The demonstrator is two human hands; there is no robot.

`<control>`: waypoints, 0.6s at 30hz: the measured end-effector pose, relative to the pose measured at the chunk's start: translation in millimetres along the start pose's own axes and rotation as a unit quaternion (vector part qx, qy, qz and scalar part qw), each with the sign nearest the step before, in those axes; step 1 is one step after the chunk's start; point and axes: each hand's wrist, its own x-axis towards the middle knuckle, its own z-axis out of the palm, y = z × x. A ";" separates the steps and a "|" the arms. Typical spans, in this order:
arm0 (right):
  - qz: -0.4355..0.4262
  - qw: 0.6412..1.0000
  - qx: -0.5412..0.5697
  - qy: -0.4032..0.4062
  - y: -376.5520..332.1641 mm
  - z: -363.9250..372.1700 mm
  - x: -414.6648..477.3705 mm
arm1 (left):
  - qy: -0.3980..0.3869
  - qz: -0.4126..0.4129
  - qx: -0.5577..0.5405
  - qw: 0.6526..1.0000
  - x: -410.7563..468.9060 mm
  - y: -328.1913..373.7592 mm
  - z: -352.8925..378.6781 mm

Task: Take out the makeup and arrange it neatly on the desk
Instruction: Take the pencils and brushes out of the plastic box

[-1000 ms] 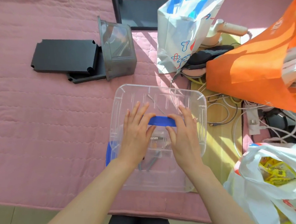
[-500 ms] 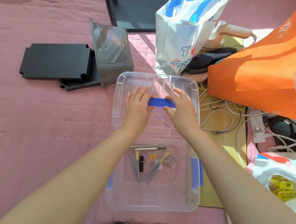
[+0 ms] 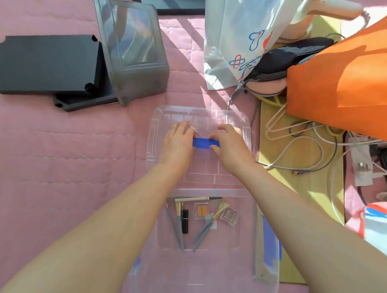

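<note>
**Makeup lying in an open clear box, lid held beyond it**

The makeup [image 3: 197,219] is seen inside a clear plastic box [image 3: 202,289] set on a pink quilted mat [image 3: 63,149], in the half of the box farther from the person. A black lipstick tube [image 3: 184,221] is laid with its long axis running straight away from the person. To its left, grey-handled brushes [image 3: 174,226] are angled so that their handles converge toward the person. To its right, two more brushes [image 3: 203,234] are slanted, pale bristles pointing away and to the right. A thin white pencil [image 3: 192,198] is laid crosswise, left to right, at the far edge. Two small clear square compacts [image 3: 229,215] with brownish pans are placed flat between the brushes.

Just beyond the box, a clear lid [image 3: 209,167] is held by its blue handle [image 3: 205,143]. The grip of the left hand [image 3: 176,145] is closed on the handle's left end, the grip of the right hand [image 3: 230,146] on its right end.
</note>
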 end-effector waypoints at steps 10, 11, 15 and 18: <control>-0.017 0.999 -0.026 -0.013 -2.2 -4.5 -15.8 | -0.105 -0.053 0.065 0.991 -11.5 11.7 -21.5; -0.021 1.000 -0.021 -0.006 -3.3 -7.6 -19.3 | -0.100 -0.048 0.063 0.992 -13.2 12.5 -24.9; -0.048 0.998 -0.020 0.029 -12.6 -22.7 -40.7 | -0.075 -0.025 0.047 0.996 -23.5 15.8 -38.2; -0.084 0.993 -0.029 0.077 -20.6 -28.7 -62.2 | -0.001 0.018 0.012 1.000 -41.4 24.3 -51.0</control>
